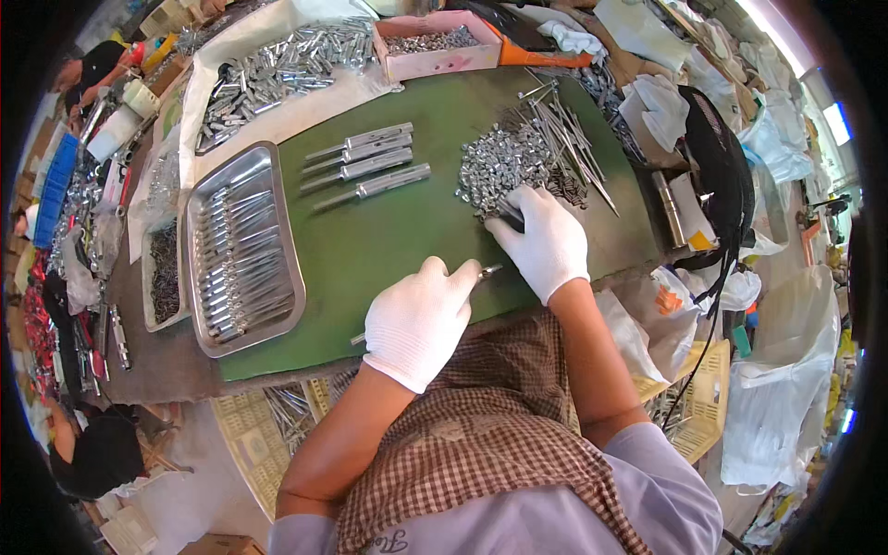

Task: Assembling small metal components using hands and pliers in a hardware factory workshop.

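My left hand [424, 319], in a white knit glove, is closed around a thin metal rod [490, 271]. One end of the rod shows past the fingers, the other by the wrist. My right hand [548, 242], gloved alike, bends its fingers at the near edge of a heap of small silver metal fittings [499, 166]. Grey metal shows between its thumb and forefinger; what exactly they grip is hidden. Long thin metal rods [569, 139] lie fanned out against the heap. Several thick-handled metal shafts [370, 166] lie in a row on the green mat [370, 250].
A steel tray [298, 277] of assembled metal rods stands at left, beside a box of dark small parts [165, 273]. Behind are a spread of silver cylinders [287, 74] and a pink box [435, 63]. A black cable bundle [717, 176] hangs at right; yellow crates [708, 398] stand below.
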Demonstrator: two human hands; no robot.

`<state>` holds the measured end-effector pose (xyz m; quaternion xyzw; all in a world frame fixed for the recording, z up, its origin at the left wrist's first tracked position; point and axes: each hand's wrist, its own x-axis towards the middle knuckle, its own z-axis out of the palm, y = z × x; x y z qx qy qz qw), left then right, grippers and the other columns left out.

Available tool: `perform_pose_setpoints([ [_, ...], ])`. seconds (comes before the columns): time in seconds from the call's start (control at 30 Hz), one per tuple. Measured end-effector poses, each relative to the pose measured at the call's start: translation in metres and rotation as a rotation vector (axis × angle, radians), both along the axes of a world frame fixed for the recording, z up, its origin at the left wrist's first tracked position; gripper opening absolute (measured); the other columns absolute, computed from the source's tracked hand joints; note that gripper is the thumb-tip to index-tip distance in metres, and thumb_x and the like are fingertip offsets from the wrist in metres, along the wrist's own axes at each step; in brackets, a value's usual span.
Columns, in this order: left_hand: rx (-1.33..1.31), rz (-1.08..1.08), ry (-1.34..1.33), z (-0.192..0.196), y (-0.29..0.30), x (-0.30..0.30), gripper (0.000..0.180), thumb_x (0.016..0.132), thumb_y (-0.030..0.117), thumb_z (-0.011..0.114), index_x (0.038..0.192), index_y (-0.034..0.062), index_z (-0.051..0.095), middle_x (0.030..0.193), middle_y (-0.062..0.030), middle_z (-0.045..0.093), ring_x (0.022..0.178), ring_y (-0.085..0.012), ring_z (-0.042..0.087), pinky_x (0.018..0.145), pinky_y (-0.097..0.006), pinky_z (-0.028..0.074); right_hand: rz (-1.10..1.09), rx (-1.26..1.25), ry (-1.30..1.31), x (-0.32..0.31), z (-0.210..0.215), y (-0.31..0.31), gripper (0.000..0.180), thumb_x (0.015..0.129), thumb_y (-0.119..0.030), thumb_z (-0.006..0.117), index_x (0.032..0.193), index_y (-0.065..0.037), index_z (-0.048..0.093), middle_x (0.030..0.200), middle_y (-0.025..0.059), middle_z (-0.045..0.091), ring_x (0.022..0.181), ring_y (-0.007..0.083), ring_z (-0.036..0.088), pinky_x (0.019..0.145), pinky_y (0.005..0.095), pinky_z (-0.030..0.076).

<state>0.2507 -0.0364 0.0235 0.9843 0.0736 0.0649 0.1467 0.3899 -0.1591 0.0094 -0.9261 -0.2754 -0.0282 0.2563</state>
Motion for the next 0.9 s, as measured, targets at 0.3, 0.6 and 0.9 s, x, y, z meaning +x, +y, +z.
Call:
perform_pose_setpoints([
  [0.3,-0.002,-0.020,0.017,0.002,0.002,0.001,0.020,0.086,0.019,0.061,0.105,0.0196,0.066,0.077,-0.0083,0.058,0.062,-0.0293,0.064,0.054,-0.041,0.052,0.200,0.027,-0.024,-0.014,-0.001,-0.026,0.013,0.085,-0.020,0.068,0.092,-0.010,0.066,0.091,0.0109,0.064,0.079,0.0335,0.065,0.070,0.0425,0.053],
  [0.6,0.011,-0.021,0.018,0.002,0.002,0.000,0.019,0.087,0.021,0.061,0.105,0.0192,0.066,0.077,-0.0077,0.057,0.062,-0.0279,0.063,0.054,-0.040,0.052,0.390,0.093,0.005,-0.029,-0.001,-0.029,0.013,0.082,-0.017,0.069,0.091,-0.009,0.065,0.091,0.0097,0.065,0.080,0.0335,0.065,0.071,0.0425,0.053],
  [0.9,0.009,-0.050,0.024,0.003,0.004,-0.001,0.022,0.088,0.020,0.061,0.108,0.0186,0.066,0.078,-0.0077,0.058,0.062,-0.0280,0.063,0.054,-0.039,0.052,0.387,0.161,0.350,-0.018,0.006,-0.028,0.014,0.081,-0.016,0.071,0.088,-0.006,0.063,0.083,0.0123,0.064,0.077,0.0326,0.064,0.069,0.0412,0.051],
])
